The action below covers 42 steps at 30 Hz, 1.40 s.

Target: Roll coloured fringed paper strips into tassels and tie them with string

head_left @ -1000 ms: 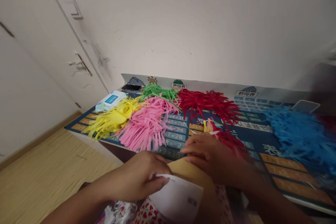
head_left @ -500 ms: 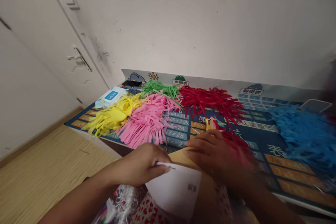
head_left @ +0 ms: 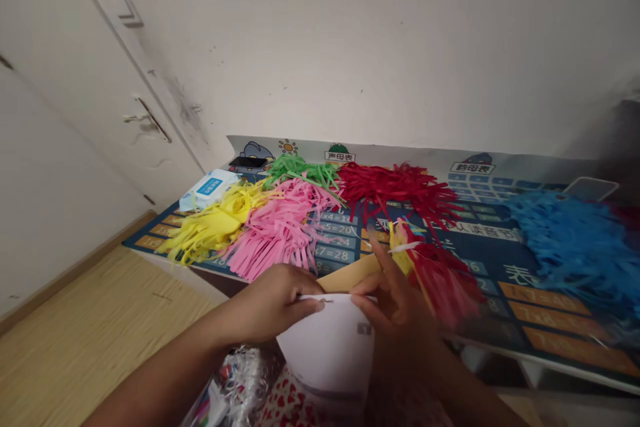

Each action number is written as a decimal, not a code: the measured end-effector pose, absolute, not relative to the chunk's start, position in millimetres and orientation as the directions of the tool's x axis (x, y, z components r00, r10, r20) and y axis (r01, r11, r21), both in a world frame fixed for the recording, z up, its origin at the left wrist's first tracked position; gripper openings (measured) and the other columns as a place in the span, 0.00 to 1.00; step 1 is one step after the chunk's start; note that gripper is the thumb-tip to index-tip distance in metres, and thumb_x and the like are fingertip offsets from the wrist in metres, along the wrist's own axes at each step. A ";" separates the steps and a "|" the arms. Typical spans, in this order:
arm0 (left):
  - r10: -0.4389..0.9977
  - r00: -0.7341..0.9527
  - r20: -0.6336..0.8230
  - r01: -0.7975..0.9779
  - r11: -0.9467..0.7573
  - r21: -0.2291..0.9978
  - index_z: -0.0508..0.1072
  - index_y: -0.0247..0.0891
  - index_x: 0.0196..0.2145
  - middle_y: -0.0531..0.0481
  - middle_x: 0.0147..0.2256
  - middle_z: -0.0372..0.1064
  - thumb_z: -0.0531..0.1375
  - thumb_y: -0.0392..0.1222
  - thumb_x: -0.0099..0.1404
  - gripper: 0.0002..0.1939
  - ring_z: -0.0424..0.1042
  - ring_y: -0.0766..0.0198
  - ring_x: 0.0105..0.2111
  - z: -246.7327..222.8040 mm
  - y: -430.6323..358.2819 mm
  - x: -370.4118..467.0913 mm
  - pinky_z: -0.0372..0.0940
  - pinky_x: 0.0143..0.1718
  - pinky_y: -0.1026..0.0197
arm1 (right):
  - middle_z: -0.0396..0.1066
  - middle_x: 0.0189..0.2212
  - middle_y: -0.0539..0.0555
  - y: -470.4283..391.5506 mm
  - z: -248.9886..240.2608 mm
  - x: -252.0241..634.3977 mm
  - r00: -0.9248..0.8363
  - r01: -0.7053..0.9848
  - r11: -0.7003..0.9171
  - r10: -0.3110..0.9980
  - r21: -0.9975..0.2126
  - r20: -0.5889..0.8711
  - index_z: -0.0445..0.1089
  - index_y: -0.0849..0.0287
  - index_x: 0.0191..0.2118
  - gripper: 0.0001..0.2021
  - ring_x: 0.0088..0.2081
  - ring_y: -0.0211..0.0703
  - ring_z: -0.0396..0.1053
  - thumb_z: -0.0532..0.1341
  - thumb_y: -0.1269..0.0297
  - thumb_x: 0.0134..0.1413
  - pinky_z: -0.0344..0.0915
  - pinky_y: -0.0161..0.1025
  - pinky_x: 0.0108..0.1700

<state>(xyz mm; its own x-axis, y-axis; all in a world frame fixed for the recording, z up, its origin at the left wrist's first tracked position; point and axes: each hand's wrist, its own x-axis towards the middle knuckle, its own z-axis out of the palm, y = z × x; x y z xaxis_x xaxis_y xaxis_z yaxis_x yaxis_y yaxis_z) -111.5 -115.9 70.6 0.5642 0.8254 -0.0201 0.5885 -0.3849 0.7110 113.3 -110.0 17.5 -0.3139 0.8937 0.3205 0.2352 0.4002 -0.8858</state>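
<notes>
A white sheet of paper (head_left: 327,343) with a small dark square hangs in front of me, its upper edge bent or folded. My left hand (head_left: 287,300) pinches that edge at the left, beside a small dark mark or pin. My right hand (head_left: 393,303) grips the edge at the right between thumb and fingers, its index finger stretched out. Behind the paper, between my hands, a tan card or envelope (head_left: 350,272) shows. Just beyond my right hand lies a red and yellow bundle of strips (head_left: 440,280) with a white tie.
On the printed table mat (head_left: 520,293) lie fringed bundles: yellow (head_left: 220,220), pink (head_left: 280,227), green (head_left: 303,172), red (head_left: 395,190) and blue (head_left: 570,240). A wipes pack (head_left: 209,189) and a dark phone (head_left: 249,162) sit at the back left. Shiny clear plastic (head_left: 247,373) lies below my left hand.
My right hand has come off the tan card and moved down onto the paper's right upper edge. My left hand keeps its pinch. More of the red and yellow bundle shows.
</notes>
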 end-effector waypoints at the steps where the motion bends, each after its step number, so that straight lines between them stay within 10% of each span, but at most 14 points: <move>1: 0.820 0.572 -0.030 0.586 -0.383 0.714 0.77 0.35 0.33 0.47 0.30 0.74 0.54 0.50 0.70 0.18 0.71 0.65 0.29 72.9 -116.9 -110.7 0.59 0.31 0.67 | 0.74 0.30 0.47 -109.3 18.6 111.2 -0.315 0.203 0.365 0.903 -0.908 0.293 0.44 0.51 0.68 0.37 0.31 0.41 0.74 0.58 0.69 0.55 0.71 0.36 0.36; 20: 0.778 0.609 -0.153 0.632 -0.360 0.686 0.70 0.34 0.25 0.52 0.25 0.65 0.50 0.50 0.71 0.22 0.63 0.68 0.26 70.5 -119.9 -112.3 0.55 0.28 0.67 | 0.75 0.31 0.48 -94.3 18.6 115.1 -0.437 0.117 0.342 0.861 -0.932 0.261 0.49 0.51 0.66 0.36 0.32 0.40 0.74 0.60 0.72 0.52 0.70 0.37 0.37; 26: 0.917 0.385 -0.105 0.642 -0.185 0.744 0.67 0.35 0.22 0.52 0.23 0.61 0.50 0.55 0.69 0.25 0.60 0.68 0.23 71.3 -130.6 -116.1 0.55 0.23 0.68 | 0.62 0.55 0.60 -114.2 27.9 138.8 -0.071 0.419 0.608 0.763 -0.675 0.643 0.72 0.50 0.51 0.22 0.55 0.60 0.62 0.67 0.52 0.50 0.64 0.55 0.54; 29: 0.973 0.227 0.030 0.664 -0.177 0.726 0.65 0.36 0.20 0.52 0.22 0.61 0.52 0.56 0.68 0.25 0.62 0.66 0.24 59.9 -146.8 -108.9 0.59 0.25 0.67 | 0.66 0.51 0.59 -146.5 17.2 137.0 0.069 0.242 0.661 0.718 -0.710 0.692 0.75 0.50 0.42 0.12 0.49 0.55 0.67 0.64 0.52 0.56 0.69 0.48 0.48; 36: 0.994 0.065 0.092 0.656 -0.111 0.747 0.77 0.38 0.29 0.46 0.32 0.73 0.51 0.55 0.68 0.23 0.71 0.57 0.35 9.8 -178.6 -66.6 0.68 0.40 0.59 | 0.67 0.19 0.47 -180.4 -30.2 82.9 0.070 -0.343 -0.023 0.996 -0.939 -0.051 0.73 0.58 0.27 0.06 0.21 0.37 0.65 0.67 0.61 0.47 0.64 0.32 0.25; 42: 0.989 0.088 0.116 0.695 -0.145 0.704 0.76 0.38 0.30 0.46 0.33 0.74 0.50 0.55 0.69 0.23 0.72 0.57 0.34 6.2 -186.1 -53.1 0.68 0.36 0.61 | 0.64 0.17 0.45 -182.4 -31.5 81.5 0.109 -0.444 -0.097 0.981 -0.891 -0.161 0.71 0.59 0.26 0.08 0.17 0.33 0.59 0.66 0.60 0.43 0.57 0.30 0.20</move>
<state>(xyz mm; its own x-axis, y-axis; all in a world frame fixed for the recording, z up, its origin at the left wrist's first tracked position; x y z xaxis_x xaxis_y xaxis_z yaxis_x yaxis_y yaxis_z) -53.1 -186.1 6.2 0.0880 0.9893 0.1163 0.6952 -0.1446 0.7042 81.5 -182.4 -31.5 0.1086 0.9810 -0.1609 -0.4444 -0.0969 -0.8906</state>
